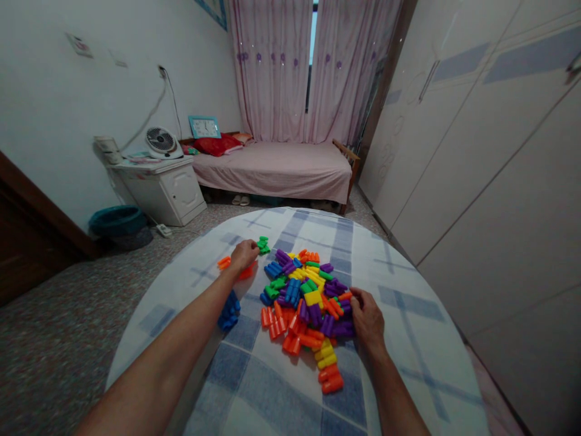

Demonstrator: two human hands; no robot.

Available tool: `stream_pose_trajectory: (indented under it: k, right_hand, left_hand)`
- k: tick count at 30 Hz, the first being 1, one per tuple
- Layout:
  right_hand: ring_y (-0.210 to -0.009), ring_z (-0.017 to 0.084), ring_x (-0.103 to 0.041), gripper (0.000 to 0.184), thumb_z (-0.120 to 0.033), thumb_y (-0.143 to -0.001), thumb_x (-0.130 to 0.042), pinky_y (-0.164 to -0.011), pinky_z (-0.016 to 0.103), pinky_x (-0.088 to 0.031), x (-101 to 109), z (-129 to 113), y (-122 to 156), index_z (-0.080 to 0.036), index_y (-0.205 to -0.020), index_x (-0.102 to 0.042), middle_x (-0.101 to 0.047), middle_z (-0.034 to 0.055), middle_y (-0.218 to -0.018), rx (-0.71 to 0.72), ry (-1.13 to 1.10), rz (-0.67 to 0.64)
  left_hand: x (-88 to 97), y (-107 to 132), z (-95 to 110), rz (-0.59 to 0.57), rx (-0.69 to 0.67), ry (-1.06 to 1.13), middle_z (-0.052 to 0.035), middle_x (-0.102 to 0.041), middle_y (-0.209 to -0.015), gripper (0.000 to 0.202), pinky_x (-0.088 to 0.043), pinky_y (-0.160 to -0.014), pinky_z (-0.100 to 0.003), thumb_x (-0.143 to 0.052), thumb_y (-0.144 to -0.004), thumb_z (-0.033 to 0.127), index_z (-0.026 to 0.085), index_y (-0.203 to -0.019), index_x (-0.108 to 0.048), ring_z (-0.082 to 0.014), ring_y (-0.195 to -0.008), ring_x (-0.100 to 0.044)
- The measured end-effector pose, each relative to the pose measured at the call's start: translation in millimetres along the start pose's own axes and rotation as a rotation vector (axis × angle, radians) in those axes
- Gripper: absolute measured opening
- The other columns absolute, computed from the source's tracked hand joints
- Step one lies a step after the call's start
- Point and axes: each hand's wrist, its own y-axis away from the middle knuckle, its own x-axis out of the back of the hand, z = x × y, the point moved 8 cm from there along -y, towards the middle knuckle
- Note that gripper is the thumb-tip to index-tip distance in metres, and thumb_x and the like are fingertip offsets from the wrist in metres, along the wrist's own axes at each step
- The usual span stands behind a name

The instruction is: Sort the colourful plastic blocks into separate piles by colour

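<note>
A heap of small plastic blocks in orange, purple, blue, green and yellow lies on a round table under a blue-and-white checked cloth. My left hand reaches far forward, fingers closed on a green block at the heap's far left. A small group of orange blocks lies just beside that hand. My right hand rests at the heap's right edge, fingers curled onto purple and orange blocks. A cluster of blue blocks sits apart under my left forearm.
Beyond the table are a bed with a pink cover, a white bedside cabinet with a small fan, and a teal bin on the floor. White wardrobe doors run along the right.
</note>
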Motion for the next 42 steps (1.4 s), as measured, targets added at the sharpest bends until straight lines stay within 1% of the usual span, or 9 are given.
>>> stream_pose_trajectory:
  k: [4,8,12,15,18,22,30,36,42]
  right_hand:
    - [-0.093,0.021,-0.059,0.038,-0.034,-0.08,-0.037,-0.083,0.033,-0.043,1,-2,1,-0.017,-0.103,-0.062,-0.064,0.0082,-0.104,-0.001,0.018,0.001]
    - [-0.093,0.021,-0.059,0.038,-0.034,-0.08,-0.037,-0.083,0.033,-0.043,1,-2,1,-0.017,-0.103,-0.061,-0.064,0.0077,-0.104,-0.007,0.028,0.004]
    - [-0.093,0.021,-0.059,0.038,-0.033,-0.08,-0.037,-0.083,0.032,-0.043,0,-2,0,-0.017,-0.104,-0.061,-0.064,0.0079,-0.105,-0.001,0.024,0.001]
    - [-0.094,0.021,-0.059,0.038,-0.033,-0.08,-0.037,-0.084,0.033,-0.043,0,-1,0,-0.017,-0.104,-0.061,-0.064,0.0079,-0.105,-0.003,0.021,-0.003]
    - [-0.094,0.021,-0.059,0.038,-0.033,-0.08,-0.037,-0.084,0.033,-0.043,-1,-1,0,-0.016,-0.104,-0.061,-0.064,0.0085,-0.104,0.008,0.016,-0.002]
    - [-0.094,0.021,-0.059,0.039,-0.033,-0.079,-0.036,-0.086,0.033,-0.042,0,-2,-1,-0.016,-0.103,-0.061,-0.064,0.009,-0.104,0.019,0.02,0.001]
    - [-0.095,0.021,-0.06,0.038,-0.033,-0.08,-0.036,-0.085,0.033,-0.043,0,-2,0,-0.016,-0.104,-0.061,-0.064,0.0091,-0.105,0.01,0.023,-0.003]
    - [-0.096,0.021,-0.059,0.038,-0.033,-0.079,-0.036,-0.086,0.034,-0.042,-1,-1,0,-0.016,-0.104,-0.061,-0.064,0.0087,-0.106,0.003,0.036,-0.007]
    - [-0.097,0.021,-0.059,0.038,-0.034,-0.08,-0.035,-0.086,0.033,-0.042,-2,2,-1,-0.017,-0.104,-0.061,-0.063,0.0076,-0.107,-0.009,0.039,-0.017]
  left_hand:
    - [1.2,10,10,0.021,-0.068,-0.048,-0.008,-0.07,-0.096,0.026,-0.045,-0.071,-0.028,-0.048,-0.08,0.029,0.018,-0.092,-0.068,-0.0223,-0.089,-0.062]
    - [-0.7,22,35,0.07,-0.231,-0.092,-0.0076,-0.066,-0.108,0.029,-0.044,-0.089,-0.03,-0.047,-0.081,0.026,0.019,-0.103,-0.065,-0.021,-0.103,-0.058]
    - [-19.5,35,70,-0.012,-0.507,-0.073,-0.008,-0.059,-0.121,0.037,-0.038,-0.102,-0.031,-0.051,-0.076,0.017,0.018,-0.112,-0.061,-0.02,-0.116,-0.051]
    - [-32.7,38,82,-0.096,-0.582,-0.083,-0.0091,-0.053,-0.13,0.049,-0.034,-0.107,-0.033,-0.052,-0.071,0.011,0.017,-0.12,-0.056,-0.0212,-0.123,-0.045]
    - [-39.3,35,82,-0.165,-0.551,-0.06,-0.0085,-0.05,-0.133,0.055,-0.032,-0.108,-0.033,-0.051,-0.068,0.007,0.017,-0.122,-0.054,-0.0217,-0.127,-0.042]
    - [-41.8,30,76,-0.214,-0.47,0.001,-0.0055,-0.06,-0.117,0.047,-0.041,-0.096,-0.03,-0.051,-0.069,0.006,0.018,-0.113,-0.057,-0.0192,-0.111,-0.054]
    - [-33.4,22,61,-0.089,-0.302,0.115,-0.0022,-0.063,-0.086,0.016,-0.042,-0.074,-0.027,-0.06,-0.07,0.02,0.02,-0.086,-0.06,-0.0183,-0.085,-0.058]
    - [-26.3,16,57,-0.093,-0.195,0.395,0.0001,-0.062,-0.072,0.013,-0.044,-0.063,-0.023,-0.06,-0.072,0.027,0.017,-0.08,-0.059,-0.0144,-0.072,-0.059]
    - [-32.7,9,56,-0.156,-0.066,0.719,-0.0015,-0.062,-0.068,0.017,-0.042,-0.046,-0.019,-0.055,-0.078,0.024,0.012,-0.09,-0.058,-0.0095,-0.051,-0.057]
